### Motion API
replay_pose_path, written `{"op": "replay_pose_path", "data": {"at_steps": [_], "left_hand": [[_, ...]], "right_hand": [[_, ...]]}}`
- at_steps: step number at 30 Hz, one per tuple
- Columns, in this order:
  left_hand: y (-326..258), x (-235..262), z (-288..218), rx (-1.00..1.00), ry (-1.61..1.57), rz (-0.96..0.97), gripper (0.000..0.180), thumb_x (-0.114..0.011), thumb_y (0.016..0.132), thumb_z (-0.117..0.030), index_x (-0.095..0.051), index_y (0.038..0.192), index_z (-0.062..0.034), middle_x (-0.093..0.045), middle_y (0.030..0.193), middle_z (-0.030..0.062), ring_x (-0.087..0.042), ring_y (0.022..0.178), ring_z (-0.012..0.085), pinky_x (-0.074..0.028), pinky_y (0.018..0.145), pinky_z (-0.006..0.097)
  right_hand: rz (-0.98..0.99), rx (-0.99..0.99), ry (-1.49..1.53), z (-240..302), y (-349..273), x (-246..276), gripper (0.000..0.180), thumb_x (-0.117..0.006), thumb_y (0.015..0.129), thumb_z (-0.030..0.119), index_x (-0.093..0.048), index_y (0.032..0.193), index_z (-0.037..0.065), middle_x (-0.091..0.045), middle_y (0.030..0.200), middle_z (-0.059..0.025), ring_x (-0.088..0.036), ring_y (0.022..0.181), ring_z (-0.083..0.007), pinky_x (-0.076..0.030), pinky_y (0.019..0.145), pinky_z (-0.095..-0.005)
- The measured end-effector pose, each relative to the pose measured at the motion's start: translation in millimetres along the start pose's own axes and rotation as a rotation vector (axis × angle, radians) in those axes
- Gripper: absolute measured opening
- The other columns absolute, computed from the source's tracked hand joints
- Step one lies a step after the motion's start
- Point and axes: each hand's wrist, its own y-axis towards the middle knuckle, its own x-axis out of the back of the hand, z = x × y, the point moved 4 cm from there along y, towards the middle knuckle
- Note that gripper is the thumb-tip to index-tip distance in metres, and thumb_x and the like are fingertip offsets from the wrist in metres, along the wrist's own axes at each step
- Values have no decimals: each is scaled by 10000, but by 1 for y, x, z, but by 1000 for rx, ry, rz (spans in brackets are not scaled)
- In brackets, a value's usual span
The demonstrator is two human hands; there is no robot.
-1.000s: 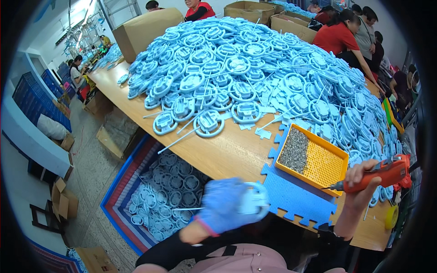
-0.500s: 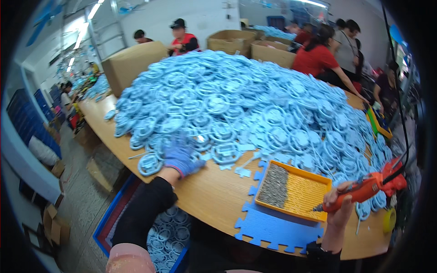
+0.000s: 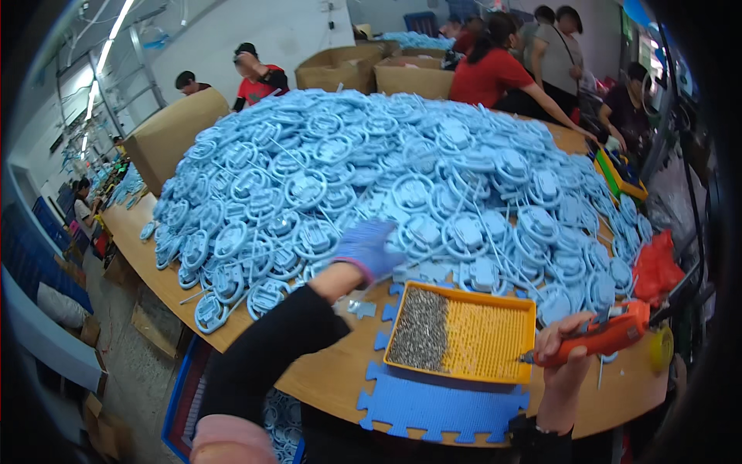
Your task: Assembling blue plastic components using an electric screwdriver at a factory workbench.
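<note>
We see the two hands well apart. Our left hand [image 3: 368, 251], in a blue-violet glove, is at the near front of a broad heap of light blue ring-shaped parts [image 3: 305, 189]. Its fingers spread toward the heap, and we cannot tell whether they grip one of the parts or only touch them. Our bare right hand [image 3: 566, 354] is wrapped around an orange power screwdriver [image 3: 607, 336], whose bit points left at the right end of a yellow tray [image 3: 498, 295]; we cannot tell whether the bit touches it.

The heap covers much of the worktop [image 3: 328, 379], with the tray just in front of it. Small grey metal pieces [image 3: 417, 329] fill the tray's left part, and its ribbed floor shows on the right. The tray sits on a blue foam mat [image 3: 444, 407] with jigsaw edges. A small pale flat piece [image 3: 361, 308] lies between our left wrist and the tray.

Below the near edge, at our left, we see more light blue parts in a blue-rimmed bin [image 3: 179, 402]. On the right, a red plastic bag [image 3: 655, 267] lies near a yellow tape roll [image 3: 661, 350]. Beyond the heap, a person in a red top [image 3: 492, 81] reaches toward the worktop's far right side.
</note>
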Motion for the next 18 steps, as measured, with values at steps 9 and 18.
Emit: {"op": "replay_pose_path", "data": {"at_steps": [9,18], "left_hand": [[69,-47,-93,43,9,534,1100,-809,567,-502,-249,1468,-209,-428,1363,174,-448,1224,388,-416,965,491],[70,-37,-97,-36,158,601,997,-808,613,-335,-293,1448,-162,-468,1314,172,-503,1181,346,-475,907,448]], "right_hand": [[-57,-56,36,3,-13,11,556,-751,734,487,-483,1011,85,-521,673,-38,-504,557,-149,-425,462,-277],[-43,-134,93,6,-13,12,487,-778,748,376,-525,1051,91,-557,753,-58,-534,662,-179,-449,534,-294]]}}
